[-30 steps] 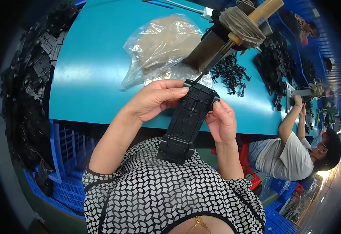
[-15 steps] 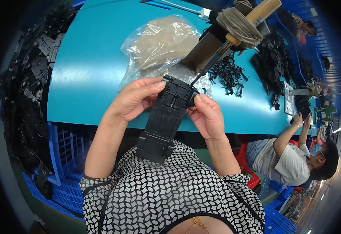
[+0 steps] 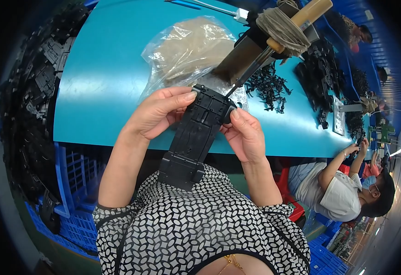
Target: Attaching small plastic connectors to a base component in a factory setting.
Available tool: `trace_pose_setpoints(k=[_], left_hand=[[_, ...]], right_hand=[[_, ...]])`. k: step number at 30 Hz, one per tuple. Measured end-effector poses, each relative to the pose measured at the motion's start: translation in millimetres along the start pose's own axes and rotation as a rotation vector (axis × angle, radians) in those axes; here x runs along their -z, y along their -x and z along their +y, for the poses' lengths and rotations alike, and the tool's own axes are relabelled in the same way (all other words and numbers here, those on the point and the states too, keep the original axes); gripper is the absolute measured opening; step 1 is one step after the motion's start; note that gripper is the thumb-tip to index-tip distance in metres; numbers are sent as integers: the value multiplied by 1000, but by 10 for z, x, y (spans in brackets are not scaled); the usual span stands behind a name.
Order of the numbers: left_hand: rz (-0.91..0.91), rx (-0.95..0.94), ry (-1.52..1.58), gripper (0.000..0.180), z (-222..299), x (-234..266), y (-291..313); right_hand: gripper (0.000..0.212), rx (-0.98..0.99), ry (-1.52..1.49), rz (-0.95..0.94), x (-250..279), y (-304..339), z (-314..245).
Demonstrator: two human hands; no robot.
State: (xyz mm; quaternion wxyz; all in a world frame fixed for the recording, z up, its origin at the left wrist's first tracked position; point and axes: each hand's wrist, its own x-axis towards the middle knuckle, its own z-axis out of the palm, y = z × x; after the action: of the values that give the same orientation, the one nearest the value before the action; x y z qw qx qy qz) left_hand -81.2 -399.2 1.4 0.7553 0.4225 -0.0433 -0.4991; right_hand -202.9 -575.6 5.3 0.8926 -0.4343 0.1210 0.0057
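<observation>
While one left hand (image 3: 163, 111) pinches the upper left corner of one black plastic plate (image 3: 193, 133), one right hand (image 3: 245, 134) grips its upper right side, thumb on top. The plate overhangs the bench's (image 3: 95, 107) near edge. One clear bag (image 3: 186, 50) lies back from that edge; small black parts (image 3: 267, 88), too heaped to count, lie right of it.

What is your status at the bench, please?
Left hand and right hand gripping black part near far end. Tool close to far right corner, contact unclear. Bag lies beyond.
</observation>
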Motion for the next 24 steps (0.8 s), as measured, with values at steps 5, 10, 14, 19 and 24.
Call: trace_pose_setpoints(k=[5, 10, 14, 19, 24], left_hand=[[-16, -22, 19, 32, 16, -12, 11], [-25, -19, 24, 31, 17, 0, 7], [-15, -15, 21, 31, 13, -5, -3], [-11, -20, 22, 31, 5, -1, -7], [-12, -21, 20, 31, 10, -1, -6]], right_hand=[[24, -3, -12, -7, 28, -8, 1], [23, 0, -8, 8, 9, -5, -5], [24, 6, -4, 0, 13, -15, -12], [24, 5, -9, 0, 7, -15, -22], [24, 7, -8, -9, 3, -13, -29]])
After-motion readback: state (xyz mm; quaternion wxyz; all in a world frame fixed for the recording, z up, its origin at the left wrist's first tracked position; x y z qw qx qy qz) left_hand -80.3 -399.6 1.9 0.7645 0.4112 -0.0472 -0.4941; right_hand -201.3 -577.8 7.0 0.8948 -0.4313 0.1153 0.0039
